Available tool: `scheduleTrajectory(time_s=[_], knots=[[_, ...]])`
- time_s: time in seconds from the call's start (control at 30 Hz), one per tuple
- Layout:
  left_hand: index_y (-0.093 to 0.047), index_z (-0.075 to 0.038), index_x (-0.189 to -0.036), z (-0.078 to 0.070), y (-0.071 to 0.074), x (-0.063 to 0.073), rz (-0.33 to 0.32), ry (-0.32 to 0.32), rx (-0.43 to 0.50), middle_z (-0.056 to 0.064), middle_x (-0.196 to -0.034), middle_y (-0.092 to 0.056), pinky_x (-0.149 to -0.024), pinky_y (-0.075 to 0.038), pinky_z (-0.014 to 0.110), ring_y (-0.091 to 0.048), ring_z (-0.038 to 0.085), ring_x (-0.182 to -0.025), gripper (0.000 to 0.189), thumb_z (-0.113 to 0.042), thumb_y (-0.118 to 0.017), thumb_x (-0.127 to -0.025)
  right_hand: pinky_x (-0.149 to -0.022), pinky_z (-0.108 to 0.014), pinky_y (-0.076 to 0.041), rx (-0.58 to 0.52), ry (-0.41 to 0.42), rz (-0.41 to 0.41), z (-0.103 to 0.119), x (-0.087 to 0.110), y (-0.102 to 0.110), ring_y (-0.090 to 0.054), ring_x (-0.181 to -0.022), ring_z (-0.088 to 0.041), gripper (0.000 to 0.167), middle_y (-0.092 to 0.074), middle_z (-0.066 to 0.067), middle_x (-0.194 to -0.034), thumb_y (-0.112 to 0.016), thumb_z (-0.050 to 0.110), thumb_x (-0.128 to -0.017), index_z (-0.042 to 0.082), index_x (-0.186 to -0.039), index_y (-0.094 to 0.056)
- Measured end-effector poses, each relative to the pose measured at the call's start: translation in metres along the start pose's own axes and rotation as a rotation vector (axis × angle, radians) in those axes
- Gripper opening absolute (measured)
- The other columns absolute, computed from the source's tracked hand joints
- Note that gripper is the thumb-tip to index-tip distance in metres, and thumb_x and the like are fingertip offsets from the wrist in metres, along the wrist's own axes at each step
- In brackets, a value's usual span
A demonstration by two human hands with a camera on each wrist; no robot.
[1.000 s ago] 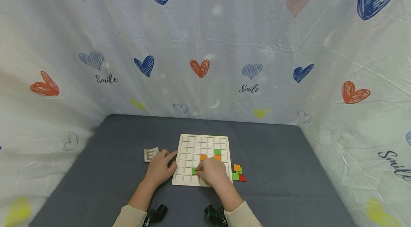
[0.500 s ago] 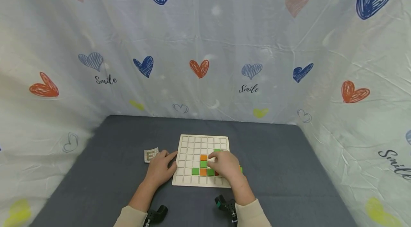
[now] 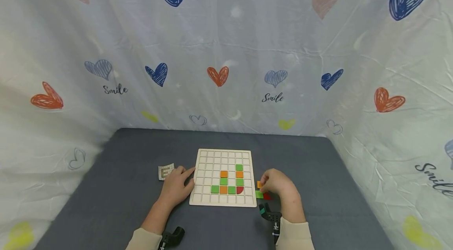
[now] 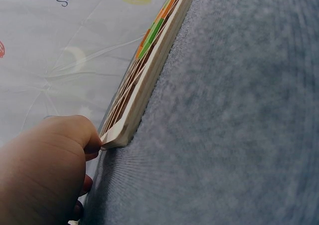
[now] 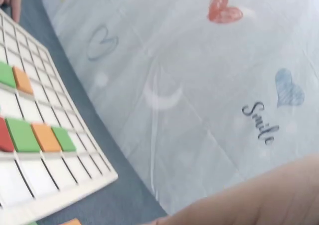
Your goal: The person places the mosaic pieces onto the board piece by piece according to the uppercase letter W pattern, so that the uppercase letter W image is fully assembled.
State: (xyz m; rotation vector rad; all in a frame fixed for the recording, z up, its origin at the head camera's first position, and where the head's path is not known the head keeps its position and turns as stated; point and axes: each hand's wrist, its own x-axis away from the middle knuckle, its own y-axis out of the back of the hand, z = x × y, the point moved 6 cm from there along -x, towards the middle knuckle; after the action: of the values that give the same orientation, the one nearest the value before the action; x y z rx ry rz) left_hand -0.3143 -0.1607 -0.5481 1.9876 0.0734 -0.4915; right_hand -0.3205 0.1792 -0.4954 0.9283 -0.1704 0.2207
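Observation:
A pale square grid board (image 3: pixel 209 159) lies on the dark cloth, holding several green, orange and red tiles; a red rounded tile (image 3: pixel 240 190) ends the lower row. My left hand (image 3: pixel 176 185) rests beside the board's left side, thumb and forefinger spread and touching its edge; the left wrist view shows the fingertips at a corner of the board (image 4: pixel 142 95). My right hand (image 3: pixel 283 184) is off the board's right side, thumb and fingertips together over loose tiles. Around them show an orange tile (image 3: pixel 259 184), a green tile (image 3: pixel 259 194) and a red tile (image 3: pixel 267 196). Whether a tile is between the fingertips is hidden.
A small patterned card (image 3: pixel 164 171) lies left of the board, near my left fingers. Dark cloth (image 3: pixel 339 203) covers the table. A white curtain (image 3: pixel 219 26) printed with hearts surrounds it at the back and sides. Black wrist devices (image 3: pixel 270 216) sit at both wrists.
My right hand has moved right, from over the board's lower rows to the loose tiles, uncovering the tiles in the right columns. My left hand has stayed at the board's edge.

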Motion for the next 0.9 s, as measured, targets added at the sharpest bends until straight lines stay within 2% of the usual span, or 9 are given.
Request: scheduleTrajectory(time_s=[0.1,0.2,0.3,0.47,0.53,0.7,0.9], knots=[[-0.070,-0.010,-0.134,0.000,0.000,0.001,-0.007,0.002,-0.002,-0.002,-0.082,-0.043,-0.063,-0.032,0.034,-0.031,0.012,-0.064,0.041,-0.017,-0.068,-0.094,-0.055,-0.031,-0.039,0.072,-0.059,0.052,-0.013,0.001,-0.002,-0.046,-0.059,-0.017,0.021,-0.056,-0.001,-0.067,-0.085,0.000,-0.074,0.006,-0.066,-0.066],[-0.071,-0.010,-0.134,0.000,0.001,0.001,-0.009,0.002,0.000,-0.002,-0.081,-0.043,-0.063,-0.032,0.033,-0.031,0.012,-0.064,0.041,-0.017,-0.068,-0.094,-0.055,-0.030,-0.042,0.100,-0.101,0.085,-0.021,0.000,-0.004,-0.049,-0.059,-0.017,0.021,-0.059,-0.001,-0.065,-0.087,0.004,-0.074,0.006,-0.062,-0.070],[-0.071,-0.011,-0.134,0.000,0.001,0.001,-0.008,0.002,0.001,-0.002,-0.081,-0.042,-0.063,-0.032,0.033,-0.030,0.012,-0.064,0.040,-0.017,-0.068,-0.094,-0.055,-0.030,-0.042,0.074,-0.131,0.062,-0.027,-0.001,-0.003,-0.049,-0.059,-0.016,0.024,-0.058,0.000,-0.064,-0.088,0.008,-0.075,0.008,-0.062,-0.069],[-0.071,-0.010,-0.133,-0.001,0.002,0.000,-0.005,0.001,-0.001,-0.002,-0.081,-0.042,-0.062,-0.031,0.033,-0.030,0.012,-0.063,0.040,-0.017,-0.068,-0.094,-0.049,-0.027,-0.028,0.058,-0.125,0.026,-0.028,-0.004,-0.003,-0.034,-0.049,-0.012,0.041,-0.042,0.005,-0.053,-0.090,0.010,-0.073,0.014,-0.052,-0.055],[-0.071,-0.010,-0.133,-0.001,0.002,0.000,-0.006,0.003,-0.001,-0.002,-0.081,-0.042,-0.062,-0.032,0.033,-0.030,0.012,-0.063,0.040,-0.016,-0.068,-0.094,-0.048,-0.026,-0.030,0.061,-0.117,0.029,-0.026,-0.004,-0.004,-0.037,-0.049,-0.012,0.040,-0.045,0.005,-0.054,-0.089,0.010,-0.072,0.015,-0.052,-0.056],[-0.072,-0.010,-0.132,0.000,0.002,-0.001,-0.005,0.008,-0.002,-0.002,-0.081,-0.043,-0.063,-0.032,0.033,-0.031,0.012,-0.064,0.040,-0.017,-0.068,-0.094,-0.052,-0.028,-0.040,0.069,-0.119,0.012,-0.026,-0.004,-0.003,-0.051,-0.056,-0.016,0.023,-0.061,0.000,-0.062,-0.086,0.012,-0.074,0.009,-0.060,-0.069],[-0.071,-0.010,-0.133,0.000,0.001,0.000,0.001,0.001,-0.010,-0.002,-0.081,-0.043,-0.063,-0.032,0.033,-0.031,0.012,-0.064,0.040,-0.018,-0.068,-0.094,-0.056,-0.030,-0.040,0.089,-0.135,0.026,-0.029,-0.003,-0.003,-0.052,-0.062,-0.018,0.027,-0.060,-0.002,-0.068,-0.093,0.011,-0.070,0.009,-0.066,-0.067]])
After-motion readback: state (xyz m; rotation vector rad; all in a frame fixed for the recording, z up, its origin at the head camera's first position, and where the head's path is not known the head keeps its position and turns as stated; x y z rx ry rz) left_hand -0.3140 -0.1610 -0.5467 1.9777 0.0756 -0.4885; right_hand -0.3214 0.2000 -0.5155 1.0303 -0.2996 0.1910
